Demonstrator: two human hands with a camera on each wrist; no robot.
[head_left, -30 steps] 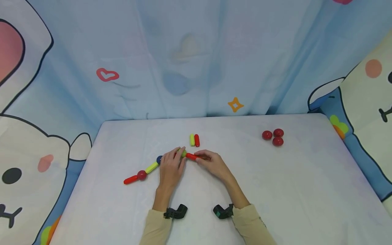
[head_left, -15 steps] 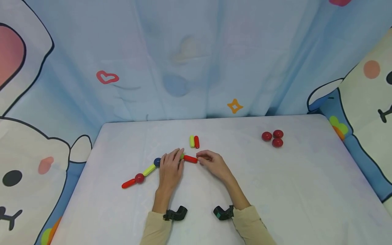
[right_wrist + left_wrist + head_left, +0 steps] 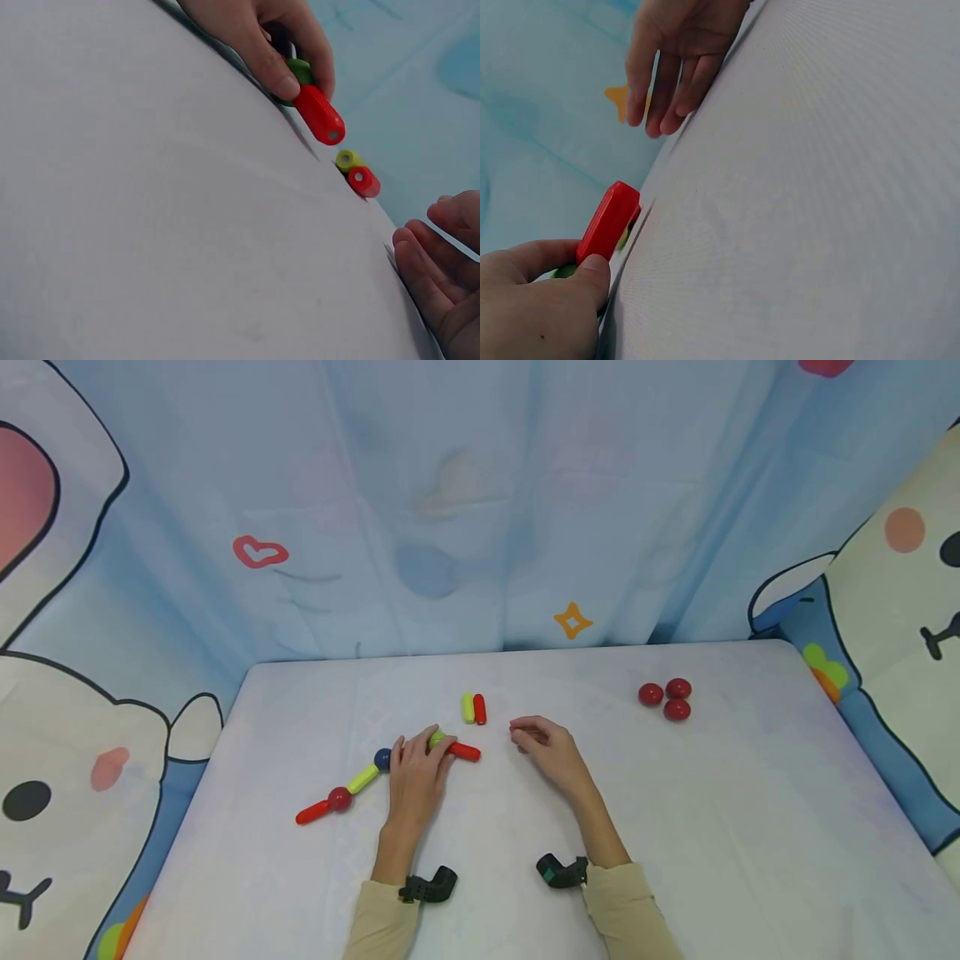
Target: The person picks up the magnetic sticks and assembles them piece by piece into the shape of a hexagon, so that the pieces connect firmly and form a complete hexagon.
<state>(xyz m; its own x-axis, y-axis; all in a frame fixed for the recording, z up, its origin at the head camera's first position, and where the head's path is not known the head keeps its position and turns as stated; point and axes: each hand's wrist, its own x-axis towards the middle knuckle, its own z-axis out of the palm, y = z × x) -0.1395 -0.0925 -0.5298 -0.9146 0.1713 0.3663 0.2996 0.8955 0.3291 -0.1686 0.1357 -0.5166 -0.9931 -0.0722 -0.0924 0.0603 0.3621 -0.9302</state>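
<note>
A chain of magnetic sticks and balls lies slantwise on the white table in the head view. Its left part shows a red stick (image 3: 312, 812), a dark red ball (image 3: 340, 799), a yellow-green stick (image 3: 363, 778) and a blue ball (image 3: 382, 759). My left hand (image 3: 417, 781) covers the middle, and its thumb and fingers pinch the green ball (image 3: 300, 71) near the right end. From that ball a red end stick (image 3: 465, 752) points right, its metal-tipped end free in the right wrist view. My right hand (image 3: 553, 752) holds nothing, fingers loosely bent, right of the chain.
A loose yellow-green stick (image 3: 468, 708) and a loose red stick (image 3: 480, 709) lie side by side beyond the hands. Three red balls (image 3: 677, 710) sit grouped at the back right. A patterned blue curtain (image 3: 450, 527) hangs behind the table's far edge.
My right hand has let go of the red end stick and moved away to the right. My left hand stays on the chain, which has shifted slightly left and nearer.
</note>
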